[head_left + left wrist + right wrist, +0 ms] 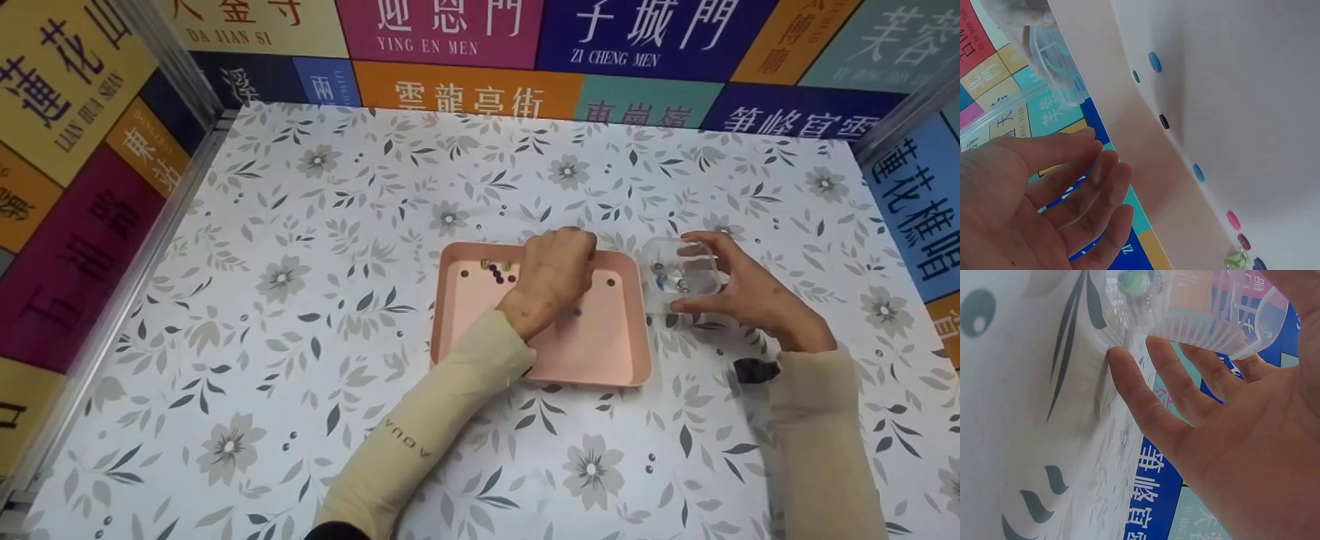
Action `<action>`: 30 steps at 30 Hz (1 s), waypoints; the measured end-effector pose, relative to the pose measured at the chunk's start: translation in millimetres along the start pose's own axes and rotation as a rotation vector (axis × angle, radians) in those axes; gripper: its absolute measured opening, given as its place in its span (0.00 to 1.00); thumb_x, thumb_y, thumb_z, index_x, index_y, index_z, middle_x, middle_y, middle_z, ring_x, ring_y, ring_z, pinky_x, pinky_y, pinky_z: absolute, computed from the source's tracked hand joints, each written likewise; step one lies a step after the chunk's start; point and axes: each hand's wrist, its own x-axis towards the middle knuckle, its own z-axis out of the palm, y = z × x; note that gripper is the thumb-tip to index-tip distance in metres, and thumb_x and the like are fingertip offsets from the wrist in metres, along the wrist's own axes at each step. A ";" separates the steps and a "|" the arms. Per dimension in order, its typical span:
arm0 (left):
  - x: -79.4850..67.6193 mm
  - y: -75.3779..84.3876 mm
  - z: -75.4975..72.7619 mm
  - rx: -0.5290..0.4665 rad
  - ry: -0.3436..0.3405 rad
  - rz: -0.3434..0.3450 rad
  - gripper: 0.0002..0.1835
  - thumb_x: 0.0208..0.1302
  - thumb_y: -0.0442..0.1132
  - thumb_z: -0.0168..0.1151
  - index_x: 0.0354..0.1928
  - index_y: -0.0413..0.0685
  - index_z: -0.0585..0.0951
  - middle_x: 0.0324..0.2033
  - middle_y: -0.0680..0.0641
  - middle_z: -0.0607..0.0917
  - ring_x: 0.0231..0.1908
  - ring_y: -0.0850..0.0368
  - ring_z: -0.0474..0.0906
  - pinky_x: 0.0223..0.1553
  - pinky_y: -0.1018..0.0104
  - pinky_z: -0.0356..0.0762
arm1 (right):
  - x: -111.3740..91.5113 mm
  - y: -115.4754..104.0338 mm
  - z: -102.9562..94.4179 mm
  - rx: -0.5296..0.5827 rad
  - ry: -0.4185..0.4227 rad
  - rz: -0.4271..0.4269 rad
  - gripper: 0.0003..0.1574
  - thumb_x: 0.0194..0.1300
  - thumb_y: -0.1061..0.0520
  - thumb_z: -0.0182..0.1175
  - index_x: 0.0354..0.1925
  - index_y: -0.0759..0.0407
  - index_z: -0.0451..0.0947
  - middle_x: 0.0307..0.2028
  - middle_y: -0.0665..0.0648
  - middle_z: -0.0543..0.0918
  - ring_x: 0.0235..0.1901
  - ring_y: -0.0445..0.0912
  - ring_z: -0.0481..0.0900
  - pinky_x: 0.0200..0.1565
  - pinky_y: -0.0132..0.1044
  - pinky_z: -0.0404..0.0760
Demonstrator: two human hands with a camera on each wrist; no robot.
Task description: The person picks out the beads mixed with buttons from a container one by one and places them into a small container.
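Note:
A shallow pink tray [592,364] lies on the table with small coloured discs [610,283] scattered in it, blue, pink, purple and dark ones among them. Near its back wall a greenish glass marble [1235,260] sits beside several discs. My left hand [551,274] hovers over the tray, fingers loosely bent downward; between thumb and fingers the left wrist view shows nothing held. To the tray's right, my right hand [757,300] grips a clear plastic box [703,274] between thumb and fingers. Several glass marbles [1133,282] are inside that box.
A white tabletop [337,315] with a grey flower pattern spreads around the tray. Coloured panels [450,30] with large lettering stand along the back and both sides. A small black object [754,370] is at the right wrist.

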 end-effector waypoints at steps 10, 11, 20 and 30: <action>-4.8 -4.1 -5.7 0.048 0.013 -0.023 0.06 0.66 0.36 0.64 0.34 0.53 0.89 0.34 0.51 0.91 0.34 0.53 0.88 0.38 0.54 0.87 | -4.2 -1.1 -1.0 -0.049 0.010 -0.025 0.68 0.56 0.49 0.80 0.81 0.49 0.48 0.76 0.66 0.64 0.75 0.68 0.63 0.63 0.62 0.75; -4.6 -5.6 -6.0 0.054 0.018 -0.030 0.06 0.66 0.36 0.65 0.34 0.53 0.89 0.34 0.51 0.91 0.34 0.53 0.88 0.37 0.54 0.87 | -3.8 -1.5 -0.9 -0.056 0.012 -0.034 0.67 0.56 0.49 0.80 0.81 0.49 0.49 0.76 0.65 0.65 0.74 0.68 0.64 0.62 0.58 0.76; -5.1 -16.8 -7.2 0.121 0.031 -0.111 0.07 0.63 0.34 0.63 0.35 0.52 0.89 0.33 0.48 0.92 0.34 0.51 0.89 0.34 0.53 0.87 | -2.3 -0.8 -0.8 -0.023 0.003 -0.034 0.68 0.56 0.50 0.80 0.81 0.49 0.48 0.76 0.67 0.64 0.74 0.69 0.63 0.65 0.69 0.71; -8.4 -22.1 -10.3 0.198 0.019 -0.230 0.10 0.64 0.34 0.62 0.39 0.53 0.91 0.35 0.48 0.92 0.35 0.51 0.90 0.35 0.55 0.87 | -1.0 -0.1 -1.5 -0.006 0.006 -0.027 0.68 0.55 0.51 0.81 0.81 0.49 0.49 0.76 0.67 0.64 0.75 0.69 0.62 0.66 0.71 0.69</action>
